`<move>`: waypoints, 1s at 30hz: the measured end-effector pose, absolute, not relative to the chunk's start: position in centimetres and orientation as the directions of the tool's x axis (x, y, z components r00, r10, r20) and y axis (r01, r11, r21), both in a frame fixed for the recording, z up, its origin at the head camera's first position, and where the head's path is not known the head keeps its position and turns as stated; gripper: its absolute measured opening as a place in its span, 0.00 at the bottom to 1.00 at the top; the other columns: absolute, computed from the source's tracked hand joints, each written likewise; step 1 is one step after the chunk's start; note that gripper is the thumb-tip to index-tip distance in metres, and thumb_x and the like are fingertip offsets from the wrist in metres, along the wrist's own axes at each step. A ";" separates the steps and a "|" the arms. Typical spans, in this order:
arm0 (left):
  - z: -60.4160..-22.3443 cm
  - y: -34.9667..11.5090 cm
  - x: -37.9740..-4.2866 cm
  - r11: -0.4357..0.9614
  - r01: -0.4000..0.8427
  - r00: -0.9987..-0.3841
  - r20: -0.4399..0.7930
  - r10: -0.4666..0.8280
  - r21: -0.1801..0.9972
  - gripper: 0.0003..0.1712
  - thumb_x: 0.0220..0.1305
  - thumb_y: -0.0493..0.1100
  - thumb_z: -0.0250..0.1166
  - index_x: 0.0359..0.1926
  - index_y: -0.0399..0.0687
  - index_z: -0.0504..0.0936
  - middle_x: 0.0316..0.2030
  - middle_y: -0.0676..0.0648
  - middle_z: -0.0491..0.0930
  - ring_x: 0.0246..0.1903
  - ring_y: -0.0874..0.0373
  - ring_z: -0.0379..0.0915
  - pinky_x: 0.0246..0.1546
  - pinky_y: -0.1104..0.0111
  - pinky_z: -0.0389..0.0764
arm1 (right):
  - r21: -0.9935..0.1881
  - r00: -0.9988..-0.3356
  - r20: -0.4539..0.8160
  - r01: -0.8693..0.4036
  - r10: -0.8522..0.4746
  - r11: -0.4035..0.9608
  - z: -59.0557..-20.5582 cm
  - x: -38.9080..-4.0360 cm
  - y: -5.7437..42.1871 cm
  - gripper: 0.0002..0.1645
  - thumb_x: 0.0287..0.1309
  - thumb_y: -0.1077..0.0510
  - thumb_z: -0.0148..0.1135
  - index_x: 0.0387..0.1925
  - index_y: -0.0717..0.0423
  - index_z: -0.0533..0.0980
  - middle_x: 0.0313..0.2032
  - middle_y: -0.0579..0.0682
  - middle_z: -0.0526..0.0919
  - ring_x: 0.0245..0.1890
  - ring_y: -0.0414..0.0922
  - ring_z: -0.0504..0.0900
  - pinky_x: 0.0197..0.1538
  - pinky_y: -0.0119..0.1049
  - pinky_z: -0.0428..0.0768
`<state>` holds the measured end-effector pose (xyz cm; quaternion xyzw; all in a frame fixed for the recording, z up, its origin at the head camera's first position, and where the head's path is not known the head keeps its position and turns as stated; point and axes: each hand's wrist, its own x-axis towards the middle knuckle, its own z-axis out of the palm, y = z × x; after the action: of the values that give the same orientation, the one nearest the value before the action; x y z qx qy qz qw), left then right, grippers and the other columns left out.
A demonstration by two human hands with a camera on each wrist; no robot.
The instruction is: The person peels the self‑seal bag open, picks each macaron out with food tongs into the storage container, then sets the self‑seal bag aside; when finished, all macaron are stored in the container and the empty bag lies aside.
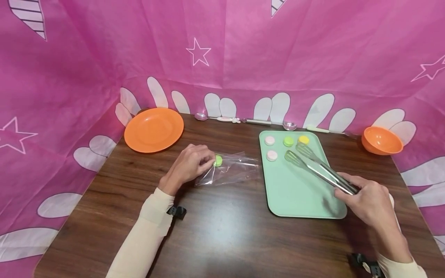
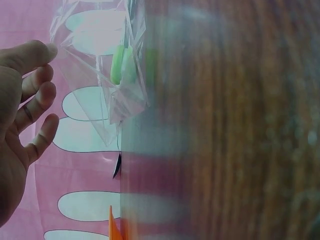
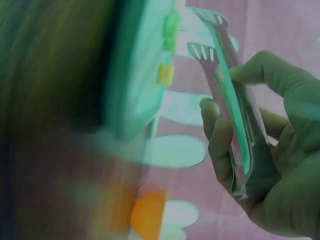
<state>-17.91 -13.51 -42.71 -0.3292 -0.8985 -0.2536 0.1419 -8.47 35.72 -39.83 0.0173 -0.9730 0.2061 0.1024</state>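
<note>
At the middle left of the table, my left hand (image 1: 190, 164) pinches the edge of a clear plastic bag (image 1: 233, 170). A green macaron (image 2: 120, 65) lies inside the bag, close to the fingertips. My right hand (image 1: 370, 199) grips metal tongs (image 1: 325, 173) with slotted heads, and their arms stand apart. Below those heads lies a mint-green tray (image 1: 299, 197). On it sit two pale pink macarons (image 1: 271, 155), a green macaron (image 1: 288, 141) and a yellow macaron (image 1: 303, 139). Another green one shows through the nearer tong head, partly hidden.
An orange plate (image 1: 154, 130) lies at the back left, and an orange bowl (image 1: 381, 141) stands at the back right. Along the rear edge lie a spoon (image 1: 201, 116), a ladle-like scoop (image 1: 289, 126) and a utensil with a pale handle (image 1: 317, 129). Pink cloth (image 1: 243, 58) hangs behind.
</note>
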 end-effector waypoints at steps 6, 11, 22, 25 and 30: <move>-42.6 -13.6 -17.8 0.659 0.649 -0.757 0.410 0.510 0.379 0.02 0.68 0.40 0.73 0.40 0.49 0.92 0.32 0.51 0.85 0.32 0.58 0.75 0.48 0.58 0.78 | -0.459 -0.928 0.319 -0.330 -0.193 0.825 -38.8 -8.0 31.8 0.30 0.39 0.65 0.85 0.51 0.53 0.90 0.38 0.57 0.93 0.27 0.28 0.71 0.27 0.24 0.65; -42.7 -13.5 -17.8 0.654 0.656 -0.751 0.415 0.514 0.376 0.02 0.69 0.40 0.73 0.40 0.49 0.92 0.30 0.52 0.82 0.32 0.59 0.74 0.46 0.59 0.76 | -0.452 -0.908 0.277 -0.411 -0.313 0.792 -39.2 -8.7 28.4 0.26 0.42 0.65 0.83 0.48 0.51 0.91 0.38 0.51 0.93 0.30 0.31 0.76 0.31 0.22 0.69; -42.7 -13.2 -17.7 0.622 0.694 -0.717 0.436 0.544 0.364 0.03 0.71 0.42 0.72 0.38 0.49 0.90 0.31 0.53 0.84 0.31 0.60 0.74 0.44 0.60 0.75 | -0.467 -0.891 0.235 -0.455 -0.389 0.758 -40.7 -11.1 22.3 0.21 0.46 0.64 0.76 0.47 0.50 0.91 0.35 0.45 0.92 0.28 0.37 0.78 0.31 0.33 0.74; -42.8 -13.1 -17.7 0.610 0.702 -0.709 0.432 0.557 0.367 0.03 0.71 0.42 0.71 0.39 0.51 0.91 0.33 0.53 0.86 0.32 0.60 0.76 0.45 0.60 0.76 | -0.460 -0.898 0.230 -0.440 -0.375 0.772 -41.0 -11.8 20.6 0.22 0.48 0.64 0.74 0.48 0.50 0.90 0.36 0.47 0.92 0.29 0.41 0.79 0.32 0.37 0.75; -42.8 -13.2 -17.8 0.602 0.710 -0.702 0.431 0.567 0.365 0.04 0.72 0.43 0.70 0.41 0.52 0.91 0.35 0.53 0.87 0.35 0.59 0.79 0.47 0.59 0.78 | -0.451 -0.907 0.232 -0.421 -0.352 0.787 -41.4 -12.4 18.6 0.24 0.48 0.63 0.74 0.51 0.52 0.90 0.39 0.51 0.93 0.29 0.44 0.80 0.32 0.39 0.77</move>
<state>-17.79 -13.16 -42.82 -0.3609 -0.8845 -0.2619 0.1370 -12.41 18.61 -41.45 0.2051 -0.9429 0.2537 0.0677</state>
